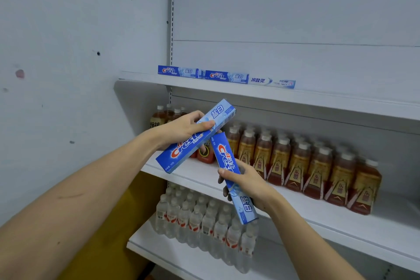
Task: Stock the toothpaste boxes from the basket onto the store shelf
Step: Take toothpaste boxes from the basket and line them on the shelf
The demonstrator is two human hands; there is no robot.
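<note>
Spanning the right of the view, the store shelf unit carries three white boards; the top shelf (pixel 318 98) already holds three toothpaste boxes lying end to end along its back edge: two blue ones (pixel 178 71) (pixel 226 76) toward the left end, then a white box (pixel 271 81) touching the second. Amber drink bottles (pixel 318 166) fill the middle board, and clear water bottles (pixel 204 223) sit on the lowest. No basket is in view.

Each hand grasps one box below the top shelf's front edge. The left hand (pixel 181 130) wraps the middle of a blue box (pixel 195 136) tilted up to the right; the right hand (pixel 246 180) holds a second blue box (pixel 234 177) nearly upright, the two crossing just apart or touching, hard to tell.

For a tidy row, I judge it best to level one box at a time, logo facing out, and slide it in at the white box's right end, against the back edge.
</note>
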